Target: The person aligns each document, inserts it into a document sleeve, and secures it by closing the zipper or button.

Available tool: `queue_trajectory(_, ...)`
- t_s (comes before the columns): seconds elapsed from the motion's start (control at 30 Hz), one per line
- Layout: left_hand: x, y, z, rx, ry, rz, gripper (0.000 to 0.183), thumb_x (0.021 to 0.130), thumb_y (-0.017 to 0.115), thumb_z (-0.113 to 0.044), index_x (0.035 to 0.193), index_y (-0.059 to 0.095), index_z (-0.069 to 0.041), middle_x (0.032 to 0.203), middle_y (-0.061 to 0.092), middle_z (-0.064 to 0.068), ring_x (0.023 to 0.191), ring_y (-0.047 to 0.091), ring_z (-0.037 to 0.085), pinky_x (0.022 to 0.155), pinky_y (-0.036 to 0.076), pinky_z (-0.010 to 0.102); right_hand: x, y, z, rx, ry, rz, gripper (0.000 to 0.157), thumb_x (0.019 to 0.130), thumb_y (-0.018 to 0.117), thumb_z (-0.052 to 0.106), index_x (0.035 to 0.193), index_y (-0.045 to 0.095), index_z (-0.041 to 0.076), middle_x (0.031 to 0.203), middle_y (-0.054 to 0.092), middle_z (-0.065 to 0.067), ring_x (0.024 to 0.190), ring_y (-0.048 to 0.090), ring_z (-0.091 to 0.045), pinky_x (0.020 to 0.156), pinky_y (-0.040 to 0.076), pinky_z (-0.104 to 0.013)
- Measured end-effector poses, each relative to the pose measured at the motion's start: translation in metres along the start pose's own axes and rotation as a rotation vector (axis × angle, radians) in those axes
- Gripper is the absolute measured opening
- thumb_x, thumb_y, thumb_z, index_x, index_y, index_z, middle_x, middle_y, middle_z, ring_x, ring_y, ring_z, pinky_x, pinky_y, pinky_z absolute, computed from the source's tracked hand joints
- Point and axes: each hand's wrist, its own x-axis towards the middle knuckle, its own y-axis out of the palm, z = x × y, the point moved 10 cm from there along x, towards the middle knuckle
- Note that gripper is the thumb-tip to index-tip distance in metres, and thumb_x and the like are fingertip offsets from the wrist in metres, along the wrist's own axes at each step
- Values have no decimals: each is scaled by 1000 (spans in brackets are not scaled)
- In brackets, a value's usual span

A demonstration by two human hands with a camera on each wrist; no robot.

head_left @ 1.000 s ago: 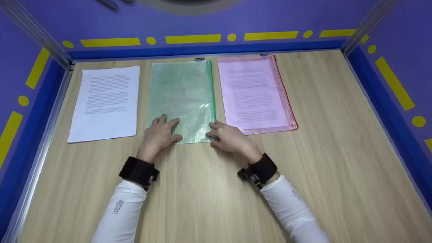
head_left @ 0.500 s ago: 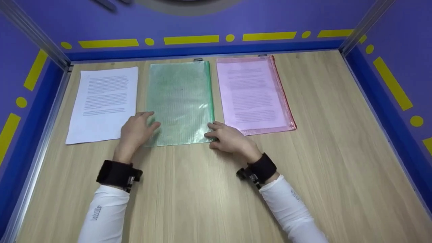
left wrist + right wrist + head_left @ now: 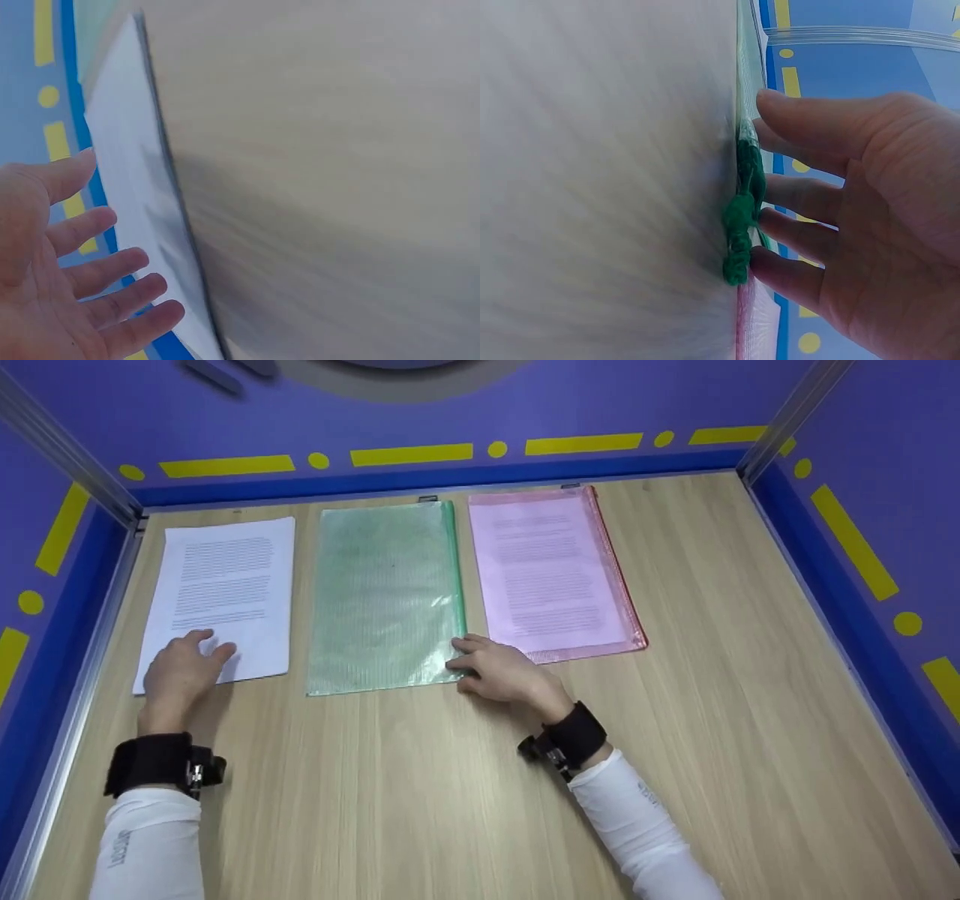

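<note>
My left hand (image 3: 180,675) is over the near-left part of a stack of printed white paper (image 3: 232,577). In the left wrist view its fingers are spread and relaxed, with a gap between them and the paper (image 3: 127,112). My right hand (image 3: 506,669) is at the near right corner of a green zip document pouch (image 3: 382,600). Seen from the right wrist, the fingertips rest at the pouch's green zipper edge (image 3: 740,225), fairly straight and not curled round it. Whether a sheet lies inside the green pouch is unclear.
A pink zip pouch (image 3: 551,570) with a printed sheet inside lies to the right of the green one. Blue-purple walls with yellow marks (image 3: 412,455) enclose the wooden table (image 3: 720,720) at the back and both sides.
My left hand has left the green pouch and moved left to over the paper stack. The right hand stays at the pouch's corner. The head view has shifted slightly.
</note>
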Motion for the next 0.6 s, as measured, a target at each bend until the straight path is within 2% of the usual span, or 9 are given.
queue_trajectory(0.17, 0, -4, 38, 37, -106, -4, 79, 102, 31, -54, 151, 26, 7, 145, 31, 43, 132, 32, 62, 105, 35, 68, 0, 0, 1, -5, -3, 3, 43, 96, 63, 30, 137, 60, 16, 161, 35, -11, 152, 28, -30, 123, 29, -48)
queue_trajectory(0.27, -2, -4, 48, 49, -148, -13, 83, 101, 31, -58, 150, 27, 9, 142, 30, 46, 128, 33, 62, 100, 38, 68, 0, 0, 1, -7, -1, 2, 43, 96, 63, 30, 137, 60, 17, 161, 35, -11, 152, 28, -30, 123, 28, -48)
queue_trajectory(0.4, -2, 2, 47, 83, -193, 6, 97, 96, 33, -66, 146, 24, 16, 138, 29, 51, 124, 34, 63, 95, 42, 66, 0, -1, 1, -9, -4, -4, 42, 96, 63, 30, 136, 60, 17, 160, 36, -11, 152, 29, -30, 122, 29, -48)
queue_trajectory(0.5, -1, 8, 40, 108, -218, 48, 109, 93, 33, -71, 146, 13, 23, 138, 22, 57, 127, 29, 68, 99, 39, 67, 0, -2, 0, -3, -4, -12, 41, 96, 63, 29, 135, 62, 16, 160, 37, -11, 151, 30, -30, 122, 30, -48)
queue_trajectory(0.6, -1, 12, 36, 109, -249, 94, 118, 91, 32, -75, 146, -1, 23, 140, 11, 60, 132, 20, 71, 107, 33, 70, 0, -2, 0, -6, -3, -14, 41, 96, 63, 29, 135, 62, 16, 160, 38, -11, 151, 30, -30, 121, 32, -47)
